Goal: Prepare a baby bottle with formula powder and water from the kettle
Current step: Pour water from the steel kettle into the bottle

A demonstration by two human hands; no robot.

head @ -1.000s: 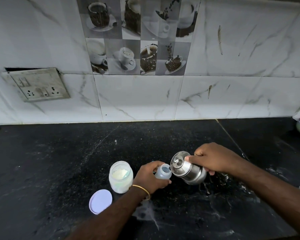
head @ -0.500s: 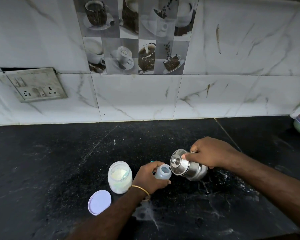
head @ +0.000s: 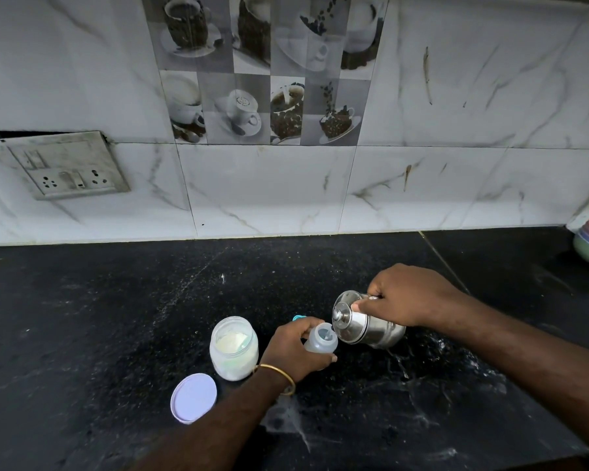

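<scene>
Lifted slightly, the steel kettle (head: 368,322) gripped by the right hand (head: 408,295) tips toward the open baby bottle (head: 320,340) clasped by the left hand (head: 295,350); formula jar (head: 233,348) uncapped, capping remains.

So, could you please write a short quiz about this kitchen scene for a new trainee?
1. True or false: the steel kettle is tilted toward the open baby bottle.
2. Which hand holds the bottle? A) left hand B) right hand
3. Fill in: the lilac lid lies on the black counter in front of the open ____ jar.

Key: 1 true; 2 A; 3 powder.
</scene>
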